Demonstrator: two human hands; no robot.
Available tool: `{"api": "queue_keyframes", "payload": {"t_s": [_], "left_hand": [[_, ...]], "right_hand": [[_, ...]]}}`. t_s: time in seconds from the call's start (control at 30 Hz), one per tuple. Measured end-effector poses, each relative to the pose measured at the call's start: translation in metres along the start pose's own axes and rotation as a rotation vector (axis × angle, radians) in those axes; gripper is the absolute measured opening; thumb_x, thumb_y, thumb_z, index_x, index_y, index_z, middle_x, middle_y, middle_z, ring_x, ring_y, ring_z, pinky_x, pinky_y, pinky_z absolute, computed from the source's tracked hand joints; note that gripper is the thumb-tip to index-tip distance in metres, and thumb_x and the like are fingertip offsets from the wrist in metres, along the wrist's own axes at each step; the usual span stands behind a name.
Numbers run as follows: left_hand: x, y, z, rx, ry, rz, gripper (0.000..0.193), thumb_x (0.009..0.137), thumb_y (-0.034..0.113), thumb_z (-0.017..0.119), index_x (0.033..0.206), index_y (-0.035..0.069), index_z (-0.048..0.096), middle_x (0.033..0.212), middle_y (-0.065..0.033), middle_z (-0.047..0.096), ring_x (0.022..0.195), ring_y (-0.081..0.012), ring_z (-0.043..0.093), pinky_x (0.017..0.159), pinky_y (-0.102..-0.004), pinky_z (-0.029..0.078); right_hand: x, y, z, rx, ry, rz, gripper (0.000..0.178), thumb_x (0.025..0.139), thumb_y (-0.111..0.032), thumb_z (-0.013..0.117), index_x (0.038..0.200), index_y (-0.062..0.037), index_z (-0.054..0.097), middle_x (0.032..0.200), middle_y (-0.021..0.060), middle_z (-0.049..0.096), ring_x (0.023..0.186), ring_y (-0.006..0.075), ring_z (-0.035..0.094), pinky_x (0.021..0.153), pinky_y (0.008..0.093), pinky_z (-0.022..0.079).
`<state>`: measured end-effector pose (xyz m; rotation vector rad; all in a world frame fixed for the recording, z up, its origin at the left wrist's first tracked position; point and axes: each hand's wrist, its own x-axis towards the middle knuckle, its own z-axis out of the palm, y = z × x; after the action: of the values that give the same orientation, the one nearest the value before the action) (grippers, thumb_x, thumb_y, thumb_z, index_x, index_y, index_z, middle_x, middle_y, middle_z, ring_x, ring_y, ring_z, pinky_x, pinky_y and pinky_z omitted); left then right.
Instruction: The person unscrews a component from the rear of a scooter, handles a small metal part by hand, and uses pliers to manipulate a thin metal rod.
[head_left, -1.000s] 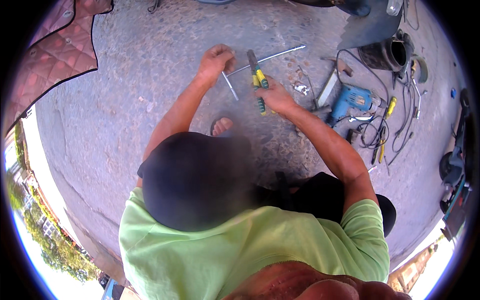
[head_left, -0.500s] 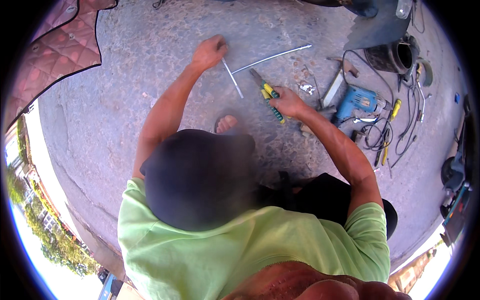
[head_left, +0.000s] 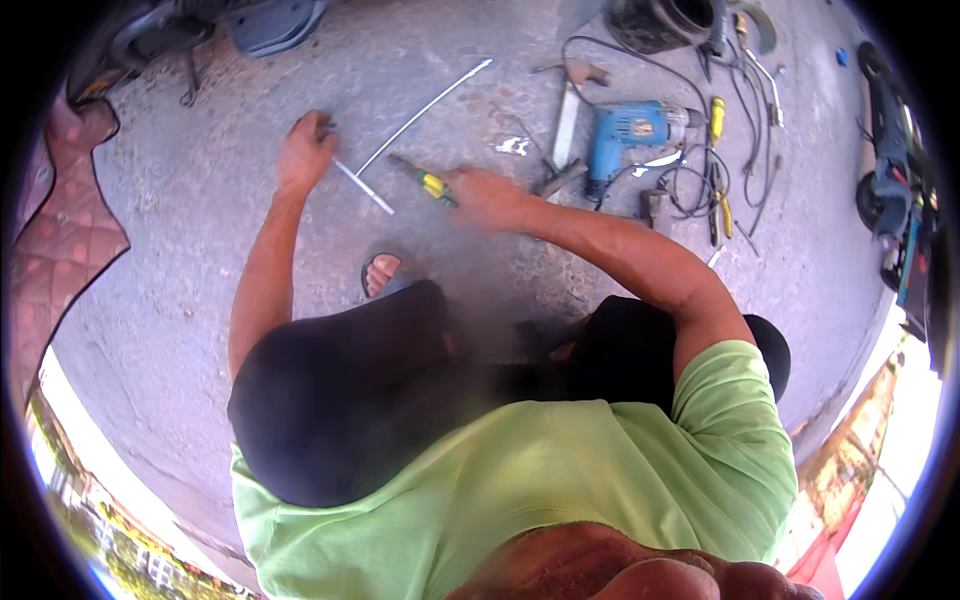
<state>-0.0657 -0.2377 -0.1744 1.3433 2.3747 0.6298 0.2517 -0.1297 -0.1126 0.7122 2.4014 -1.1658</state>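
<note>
My left hand (head_left: 303,155) is closed at the upper end of a silver T-handle wrench's (head_left: 364,187) crossbar. The wrench lies on the concrete, its long thin shaft slanting away to the upper right. To the right of it, my right hand (head_left: 485,194), smeared by motion, is closed around pliers (head_left: 434,186) with yellow and green handles. Their dark jaws point up and left towards the crossbar, and the hand hides the handles' lower part.
A blue power drill (head_left: 625,130) lies to the right amid looped cables, beside a hammer (head_left: 565,120) and a yellow-handled screwdriver (head_left: 717,120). A black cylindrical container (head_left: 660,22) stands at the top. A quilted pink cover (head_left: 70,215) hangs at left. My sandalled foot (head_left: 381,272) is near the wrench.
The view has turned and shifted, so the tools appear further left. My left hand stays at the crossbar's end; the right keeps the pliers, now covering more of their handles.
</note>
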Motion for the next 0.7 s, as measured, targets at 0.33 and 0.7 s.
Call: {"api": "queue_keyframes", "payload": {"t_s": [0.33, 0.7], "left_hand": [[-0.004, 0.006, -0.005, -0.005, -0.055, -0.120, 0.022, 0.095, 0.023, 0.066, 0.100, 0.001, 0.070, 0.089, -0.0181, 0.072, 0.084, -0.0334, 0.071, 0.078, -0.0429, 0.054], [0.000, 0.044, -0.040, -0.274, -0.345, -0.069, 0.029, 0.097, 0.015, 0.061, 0.121, -0.001, 0.068, 0.098, -0.0142, 0.072, 0.081, -0.0171, 0.066, 0.071, -0.0331, 0.054]], "right_hand": [[-0.053, 0.036, -0.066, -0.152, -0.192, 0.001, 0.050, 0.082, -0.029, 0.069, 0.123, -0.0009, 0.066, 0.113, 0.0240, 0.068, 0.107, 0.0413, 0.067, 0.094, 0.0492, 0.053], [-0.254, 0.279, -0.209, 0.176, 0.483, 0.644, 0.049, 0.087, -0.026, 0.064, 0.129, -0.0006, 0.068, 0.120, 0.0223, 0.072, 0.110, 0.0344, 0.070, 0.097, 0.0400, 0.054]]}}
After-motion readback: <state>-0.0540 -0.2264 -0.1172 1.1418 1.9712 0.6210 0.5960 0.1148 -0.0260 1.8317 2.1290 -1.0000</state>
